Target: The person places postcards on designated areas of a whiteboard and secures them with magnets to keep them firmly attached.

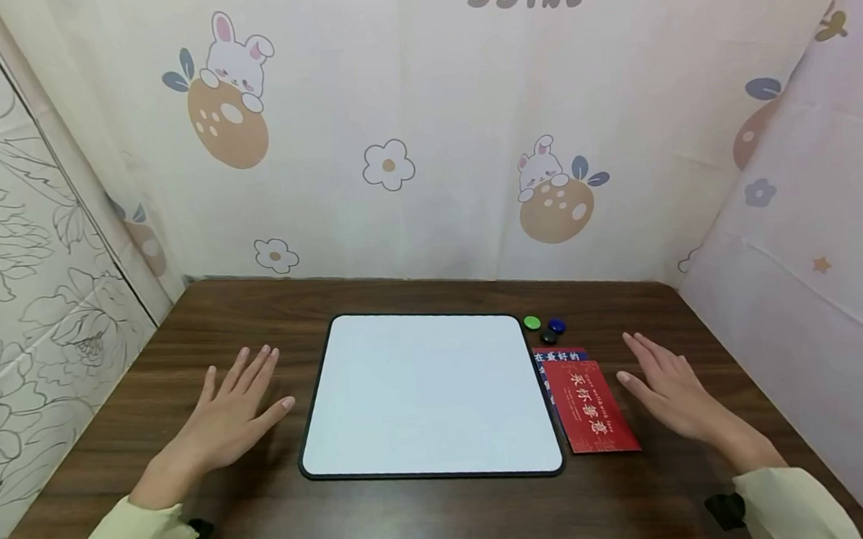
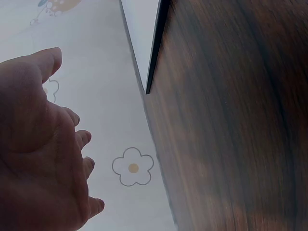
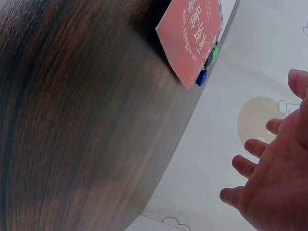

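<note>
Fingers (image 1: 266,371) splay wide on left hand (image 1: 220,424) and right hand (image 1: 677,398) (a red card (image 1: 593,408) partly hides a blue card (image 1: 560,356)).

Counter (image 1: 434,524): dark brown, wood-grain top. Landmark: rectangular whiteboard (image 1: 429,395), white face, thin black rim, rounded corners, lying flat. Right of whiteboard's far right corner, close together: small round bright-green disc (image 1: 531,323), nearest the corner; small round dark-blue disc (image 1: 556,326), farther right; small round black disc (image 1: 549,336), on their near side. Along whiteboard's right edge: blue-and-red printed card (image 1: 559,356) with white characters, mostly covered by rectangular red card (image 1: 593,408) with pale lettering, reaching nearly level with whiteboard's near edge.
</note>
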`<action>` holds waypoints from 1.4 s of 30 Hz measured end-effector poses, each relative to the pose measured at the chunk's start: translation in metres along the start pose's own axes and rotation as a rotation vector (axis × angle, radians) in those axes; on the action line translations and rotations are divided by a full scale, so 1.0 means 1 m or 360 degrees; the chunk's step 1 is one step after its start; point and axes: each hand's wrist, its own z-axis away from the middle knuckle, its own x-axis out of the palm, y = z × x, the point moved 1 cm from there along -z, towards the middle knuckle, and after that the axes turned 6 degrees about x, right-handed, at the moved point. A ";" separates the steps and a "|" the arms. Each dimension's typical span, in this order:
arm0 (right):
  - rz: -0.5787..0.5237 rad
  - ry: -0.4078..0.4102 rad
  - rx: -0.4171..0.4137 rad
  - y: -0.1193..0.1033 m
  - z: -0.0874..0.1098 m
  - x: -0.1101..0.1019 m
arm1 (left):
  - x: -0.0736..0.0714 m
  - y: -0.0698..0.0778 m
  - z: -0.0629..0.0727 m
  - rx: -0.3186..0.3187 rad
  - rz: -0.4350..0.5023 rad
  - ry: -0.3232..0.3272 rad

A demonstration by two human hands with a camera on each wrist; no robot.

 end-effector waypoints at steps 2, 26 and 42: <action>-0.0016 -0.0009 0.0005 0.000 -0.001 0.001 | 0.001 0.000 -0.001 0.0014 0.0001 -0.0003; -0.0249 -0.0155 0.0055 -0.007 -0.010 0.013 | 0.008 0.000 -0.022 0.0104 0.0039 -0.0032; -0.0337 -0.0295 0.0290 -0.012 -0.018 0.017 | 0.019 -0.002 -0.035 0.0131 0.0031 -0.0057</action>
